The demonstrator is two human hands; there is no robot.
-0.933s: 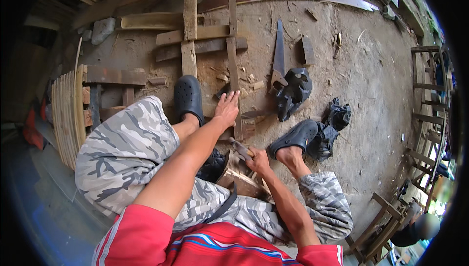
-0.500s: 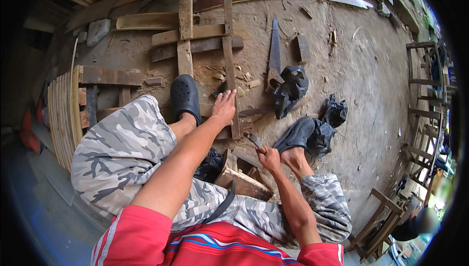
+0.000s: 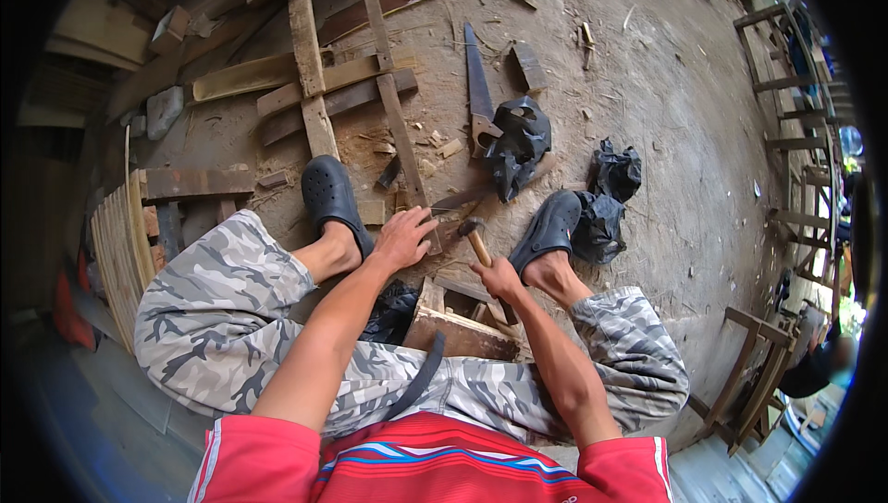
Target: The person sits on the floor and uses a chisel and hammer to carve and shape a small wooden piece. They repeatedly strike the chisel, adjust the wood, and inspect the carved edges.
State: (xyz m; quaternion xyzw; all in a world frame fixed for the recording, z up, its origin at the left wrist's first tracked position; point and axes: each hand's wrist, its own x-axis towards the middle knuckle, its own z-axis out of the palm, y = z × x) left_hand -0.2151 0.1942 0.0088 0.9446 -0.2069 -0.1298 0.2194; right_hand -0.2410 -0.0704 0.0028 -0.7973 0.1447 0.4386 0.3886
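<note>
Near the middle, my left hand (image 3: 404,237) rests at the near end of a long narrow wooden strip (image 3: 400,124). Its fingers are extended and a little apart, not wrapped round the wood. My right hand (image 3: 499,277) is closed around the wooden handle of a hammer (image 3: 478,246), whose dark head points away from me, just right of the strip's end. The strip and a second long board (image 3: 307,68) lie across two shorter crosspieces (image 3: 342,105). Between my legs stands a wooden box (image 3: 458,332) with pieces of wood in it.
Beyond my hands lie a handsaw (image 3: 479,87), a black plastic bag (image 3: 520,147) and a dark wood block (image 3: 529,67). More black bags (image 3: 606,216) sit beside my right shoe (image 3: 548,230). Stacked slats (image 3: 120,244) stand at left; wooden frames (image 3: 795,133) line the right side.
My left hand has slid toward me along the strip to its near end. The hammer has swung so its head points farther from me. The whole view has shifted slightly.
</note>
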